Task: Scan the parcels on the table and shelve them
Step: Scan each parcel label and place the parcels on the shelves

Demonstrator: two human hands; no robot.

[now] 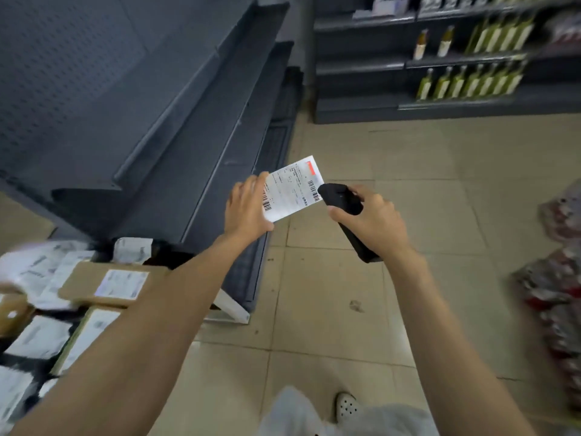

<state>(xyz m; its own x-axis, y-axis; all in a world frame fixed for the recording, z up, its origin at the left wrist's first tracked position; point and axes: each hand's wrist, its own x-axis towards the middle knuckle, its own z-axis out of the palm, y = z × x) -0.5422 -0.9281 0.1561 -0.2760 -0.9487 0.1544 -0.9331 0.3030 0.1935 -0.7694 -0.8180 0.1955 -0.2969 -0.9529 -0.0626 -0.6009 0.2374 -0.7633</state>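
My left hand grips a small flat parcel by its left edge, its white shipping label with barcodes facing up. My right hand grips a black handheld scanner, whose head points at the barcode on the label's right side and nearly touches it. Both are held out over the floor in front of the dark grey empty shelving. Several more parcels, brown boxes and white bags, lie on the table at the lower left, partly hidden by my left forearm.
A second shelf unit at the back right carries green bottles. Red and clear packaged goods pile on the floor at the right. Beige tiled floor lies open ahead. My foot in a white shoe shows at the bottom.
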